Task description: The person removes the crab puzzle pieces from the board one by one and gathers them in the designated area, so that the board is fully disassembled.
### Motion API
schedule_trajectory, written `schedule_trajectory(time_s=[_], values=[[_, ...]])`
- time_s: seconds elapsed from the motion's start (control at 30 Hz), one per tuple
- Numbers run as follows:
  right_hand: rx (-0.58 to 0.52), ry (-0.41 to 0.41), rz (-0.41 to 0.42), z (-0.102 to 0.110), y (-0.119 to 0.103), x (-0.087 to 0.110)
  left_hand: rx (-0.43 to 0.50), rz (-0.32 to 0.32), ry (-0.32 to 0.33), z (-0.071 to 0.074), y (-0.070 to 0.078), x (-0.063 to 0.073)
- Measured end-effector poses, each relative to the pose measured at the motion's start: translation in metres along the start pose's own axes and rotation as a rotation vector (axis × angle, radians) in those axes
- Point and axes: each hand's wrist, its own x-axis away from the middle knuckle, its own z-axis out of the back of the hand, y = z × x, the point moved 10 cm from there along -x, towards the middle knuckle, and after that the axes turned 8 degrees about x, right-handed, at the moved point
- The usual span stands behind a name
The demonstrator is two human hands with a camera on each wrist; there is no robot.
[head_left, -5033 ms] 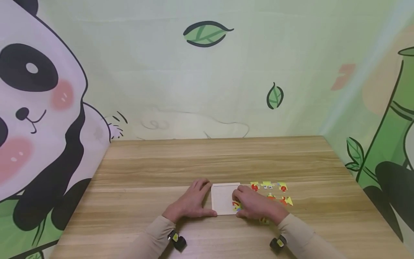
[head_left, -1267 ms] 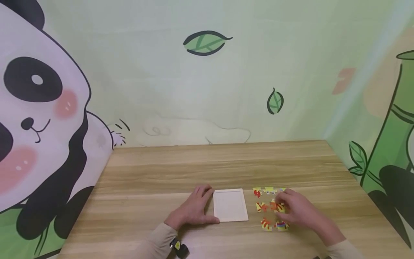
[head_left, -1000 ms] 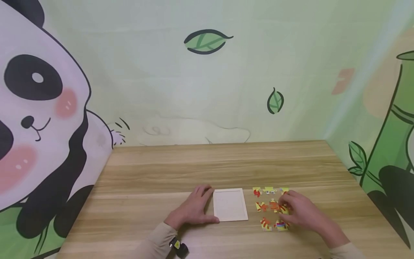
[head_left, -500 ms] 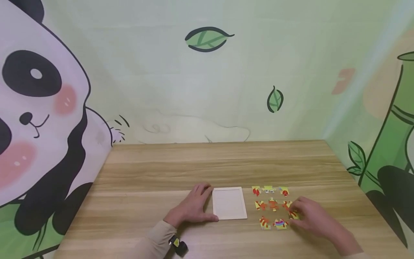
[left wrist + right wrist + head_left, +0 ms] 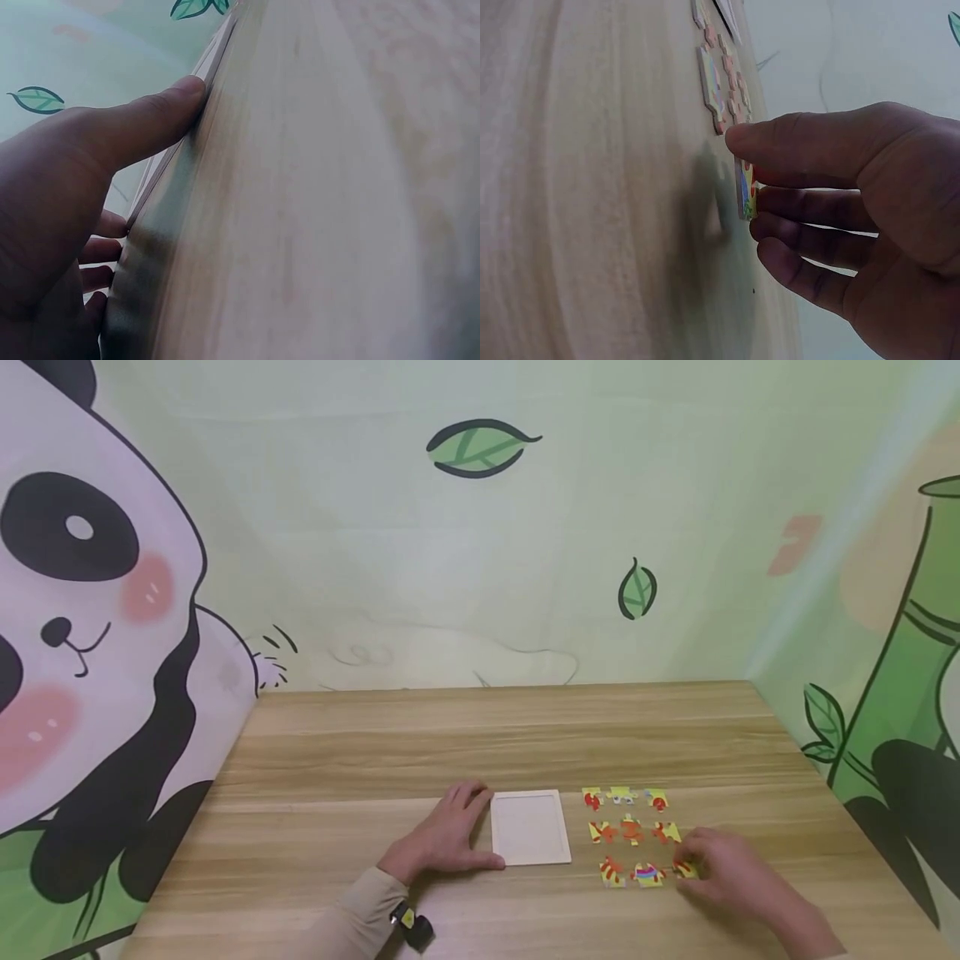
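My right hand (image 5: 727, 870) pinches a yellow and red jigsaw puzzle piece (image 5: 685, 869) between thumb and fingers at the near right corner of the laid-out pieces. In the right wrist view, the held piece (image 5: 745, 189) stands edge-on below the thumb tip. Left of it lies a puzzle piece with a rainbow band (image 5: 648, 874). My left hand (image 5: 444, 837) rests against the left edge of a pale square puzzle tray (image 5: 530, 828), which has a raised rim and a bare inside. Its thumb (image 5: 169, 112) and fingertips touch that edge in the left wrist view.
Several more yellow puzzle pieces with red and orange prints, such as the orange middle piece (image 5: 632, 831), lie spaced in rows right of the tray. The wooden table (image 5: 450, 735) runs back to a wall hanging (image 5: 360, 543) with panda and bamboo pictures.
My right hand has gone from the tray with the last piece, past the other pieces, to the near right corner of the rows. The tray is now bare; my left hand stays at its edge.
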Motion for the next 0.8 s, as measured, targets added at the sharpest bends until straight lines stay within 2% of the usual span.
schedule_trajectory(time_s=[0.33,0.57,0.8], values=[[0.035,-0.028,-0.024,-0.007,0.001,-0.003,-0.005,0.000,0.000,0.001,0.000,0.000],[0.028,-0.041,-0.041,-0.009,0.002,-0.003,-0.021,0.016,-0.018,-0.002,-0.002,-0.003],[0.002,-0.085,-0.033,-0.011,0.002,-0.005,-0.009,0.005,-0.007,0.000,0.001,-0.001]])
